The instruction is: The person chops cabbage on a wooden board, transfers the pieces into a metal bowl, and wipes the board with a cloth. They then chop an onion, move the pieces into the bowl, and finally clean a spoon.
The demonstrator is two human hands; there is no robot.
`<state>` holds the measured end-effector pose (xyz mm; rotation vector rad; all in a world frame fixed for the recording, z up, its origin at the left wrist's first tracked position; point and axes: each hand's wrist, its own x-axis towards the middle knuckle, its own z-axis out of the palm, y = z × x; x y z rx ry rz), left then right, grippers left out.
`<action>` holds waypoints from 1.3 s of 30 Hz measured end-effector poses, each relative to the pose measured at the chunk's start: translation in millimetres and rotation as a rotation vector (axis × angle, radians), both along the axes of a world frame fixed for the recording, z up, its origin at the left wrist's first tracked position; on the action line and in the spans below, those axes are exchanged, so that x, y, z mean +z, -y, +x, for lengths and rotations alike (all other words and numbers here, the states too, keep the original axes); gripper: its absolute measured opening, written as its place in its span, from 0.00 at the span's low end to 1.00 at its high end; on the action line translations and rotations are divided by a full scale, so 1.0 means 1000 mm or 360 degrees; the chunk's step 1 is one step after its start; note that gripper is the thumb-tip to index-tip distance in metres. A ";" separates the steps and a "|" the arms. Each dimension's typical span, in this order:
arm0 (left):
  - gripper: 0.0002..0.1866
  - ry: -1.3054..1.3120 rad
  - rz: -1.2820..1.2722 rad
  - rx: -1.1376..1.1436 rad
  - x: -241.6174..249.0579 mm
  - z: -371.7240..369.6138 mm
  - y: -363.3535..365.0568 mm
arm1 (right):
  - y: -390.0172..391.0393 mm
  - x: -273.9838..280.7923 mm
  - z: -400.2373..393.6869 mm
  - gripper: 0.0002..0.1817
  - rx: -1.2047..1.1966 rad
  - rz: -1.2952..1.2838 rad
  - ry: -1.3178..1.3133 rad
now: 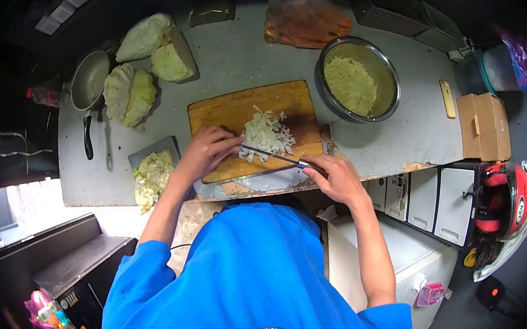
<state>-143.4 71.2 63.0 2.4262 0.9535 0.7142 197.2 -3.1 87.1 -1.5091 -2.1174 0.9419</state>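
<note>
My right hand (338, 179) is closed round the handle of a knife (271, 154), whose blade lies across the front of a wooden cutting board (218, 112). At the blade's far end, the fingers of my left hand (213, 149) are bent together and appear to pinch the tip; the fingertips are partly hidden. Chopped cabbage (268, 132) forms a loose heap on the board, mostly behind the blade, with some bits in front of it. Left of the board, cabbage trimmings (153, 176) sit on a grey flat piece (173, 147) at the table's front edge.
A steel bowl (385, 113) of finely chopped cabbage stands right of the board. Cabbage heads (129, 96) and a pan (89, 80) are at the left. Carrots in a plastic bag (307, 26) lie at the back. A phone (447, 98) and cardboard box (484, 127) are at the right.
</note>
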 end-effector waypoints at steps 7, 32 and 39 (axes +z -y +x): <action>0.12 0.0182 0.0056 0.0479 -0.019 0.016 0.046 | -0.031 -0.006 0.005 0.16 0.0279 0.0387 0.0160; 0.16 0.0212 0.0128 0.0612 -0.048 0.049 0.068 | -0.046 -0.055 0.005 0.20 0.0386 0.0687 0.0278; 0.16 0.0227 0.0156 0.0617 -0.049 0.044 0.067 | -0.046 -0.051 0.001 0.22 0.0378 0.0717 0.0259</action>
